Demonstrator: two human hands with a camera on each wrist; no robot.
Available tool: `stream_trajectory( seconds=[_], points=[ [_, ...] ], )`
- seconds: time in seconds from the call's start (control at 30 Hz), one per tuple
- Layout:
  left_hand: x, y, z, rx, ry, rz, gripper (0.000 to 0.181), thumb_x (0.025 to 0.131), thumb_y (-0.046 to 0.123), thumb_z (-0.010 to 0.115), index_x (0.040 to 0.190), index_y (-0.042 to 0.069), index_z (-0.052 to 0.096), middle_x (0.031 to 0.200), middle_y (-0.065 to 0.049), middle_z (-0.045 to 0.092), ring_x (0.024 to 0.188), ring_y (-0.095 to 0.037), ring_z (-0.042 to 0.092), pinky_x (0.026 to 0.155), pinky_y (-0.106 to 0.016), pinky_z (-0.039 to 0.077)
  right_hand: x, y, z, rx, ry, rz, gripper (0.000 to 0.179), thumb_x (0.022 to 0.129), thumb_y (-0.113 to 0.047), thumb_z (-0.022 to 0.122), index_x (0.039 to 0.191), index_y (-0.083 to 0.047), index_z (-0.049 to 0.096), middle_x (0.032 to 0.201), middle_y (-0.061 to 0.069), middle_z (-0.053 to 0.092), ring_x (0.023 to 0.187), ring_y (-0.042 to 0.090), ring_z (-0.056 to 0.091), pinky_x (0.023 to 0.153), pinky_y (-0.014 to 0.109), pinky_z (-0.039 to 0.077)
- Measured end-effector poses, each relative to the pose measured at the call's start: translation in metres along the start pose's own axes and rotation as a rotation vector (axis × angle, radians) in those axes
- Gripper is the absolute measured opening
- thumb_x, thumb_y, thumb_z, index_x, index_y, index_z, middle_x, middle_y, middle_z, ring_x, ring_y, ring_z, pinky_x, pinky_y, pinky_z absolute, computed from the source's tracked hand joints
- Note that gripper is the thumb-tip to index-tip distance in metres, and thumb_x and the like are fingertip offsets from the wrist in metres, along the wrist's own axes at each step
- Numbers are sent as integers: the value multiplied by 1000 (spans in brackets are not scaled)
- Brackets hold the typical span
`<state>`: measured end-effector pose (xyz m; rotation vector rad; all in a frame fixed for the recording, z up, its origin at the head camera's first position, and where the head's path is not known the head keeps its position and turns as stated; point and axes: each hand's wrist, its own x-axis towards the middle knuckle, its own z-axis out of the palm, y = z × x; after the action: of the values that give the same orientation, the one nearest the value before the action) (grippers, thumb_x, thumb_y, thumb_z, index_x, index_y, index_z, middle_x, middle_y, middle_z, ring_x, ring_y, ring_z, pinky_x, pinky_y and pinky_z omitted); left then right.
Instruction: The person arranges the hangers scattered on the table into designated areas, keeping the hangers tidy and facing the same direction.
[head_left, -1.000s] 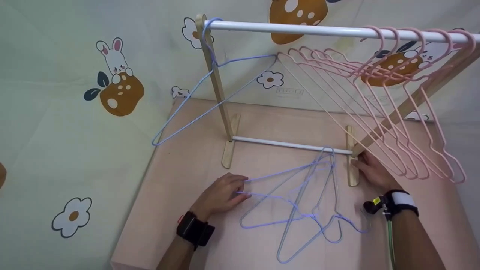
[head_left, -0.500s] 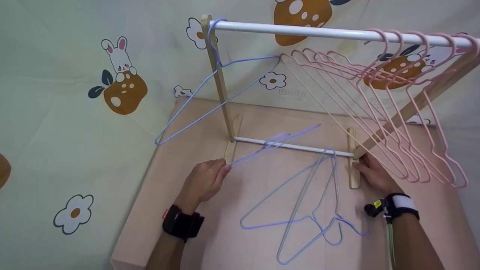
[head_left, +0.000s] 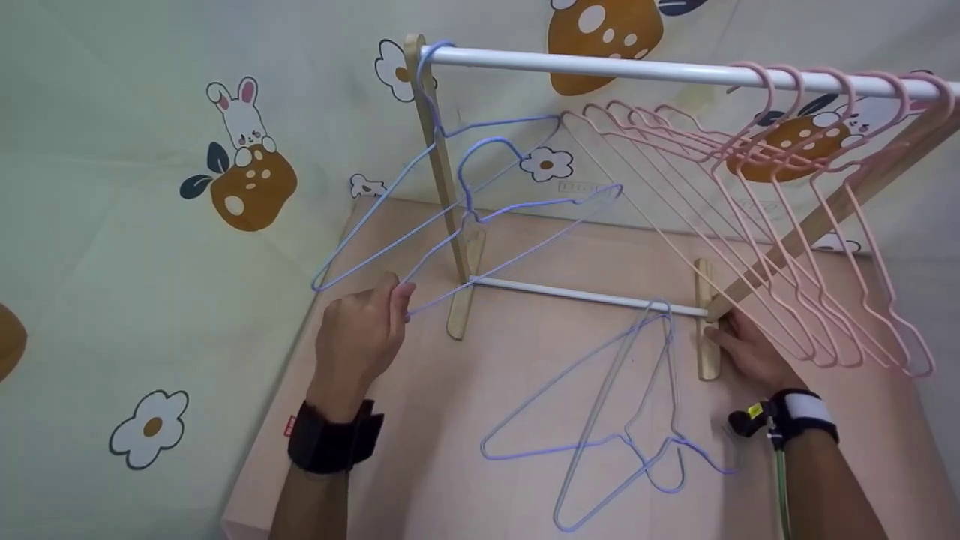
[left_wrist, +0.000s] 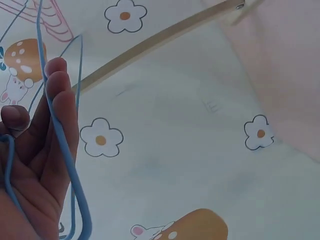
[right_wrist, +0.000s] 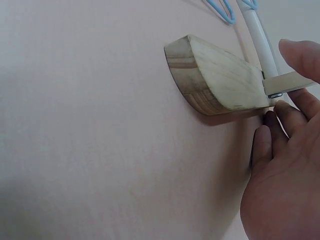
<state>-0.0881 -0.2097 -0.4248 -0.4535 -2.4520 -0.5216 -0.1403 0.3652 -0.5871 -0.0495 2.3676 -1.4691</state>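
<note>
My left hand point(head_left: 356, 341) pinches one end of a blue clothes hanger point(head_left: 529, 204), raised in front of the rack with its hook upward. In the left wrist view, the hanger's wire point(left_wrist: 70, 170) runs along the fingers. My right hand point(head_left: 757, 360) grips the garment rack at the bottom of its right post, near the wooden foot point(right_wrist: 220, 75), thumb on one side and fingers on the other. Another blue hanger point(head_left: 502, 121) hangs at the left end of the white top rod point(head_left: 600, 66). Several pink hangers point(head_left: 851, 94) hang toward the right end.
Two more blue hangers point(head_left: 517, 453) lie overlapping on the pink tabletop point(head_left: 450, 465), in front of the rack's lower rod point(head_left: 570, 291). Behind stands a pale backdrop with rabbit, fruit and flower prints. The tabletop's left edge runs beside my left forearm.
My left hand has lifted one blue hanger off the table, moving it up and left and turning its hook upward. My right hand stays at the rack's foot.
</note>
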Motion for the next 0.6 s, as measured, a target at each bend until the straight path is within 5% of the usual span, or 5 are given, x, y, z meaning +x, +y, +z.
stream_trajectory(
  seconds=[0.23, 0.43, 0.6],
  points=[
    [14, 4, -27, 106, 47, -84, 66, 120, 50, 29, 88, -1, 55, 54, -8, 46, 41, -21, 37, 44, -33, 25, -1, 0, -1, 11, -3, -17, 84, 119, -30, 50, 175, -15, -12, 181, 21, -10, 165, 43, -8, 130, 58, 0],
    [35, 12, -42, 161, 60, -155, 44, 116, 29, 59, 86, -3, 54, 53, -9, 40, 42, -27, 38, 45, -36, 25, 0, 2, -1, 24, -6, 2, 84, 120, -29, 49, 175, -16, -14, 181, 18, -13, 165, 41, -11, 130, 57, -1],
    [49, 18, -43, 182, 35, -225, 47, 115, 33, 60, 84, -2, 55, 53, -7, 39, 44, -26, 37, 45, -37, 25, 2, 4, 1, 19, -7, 1, 85, 120, -31, 48, 175, -17, -15, 181, 17, -14, 166, 40, -10, 129, 28, 4]
  ],
)
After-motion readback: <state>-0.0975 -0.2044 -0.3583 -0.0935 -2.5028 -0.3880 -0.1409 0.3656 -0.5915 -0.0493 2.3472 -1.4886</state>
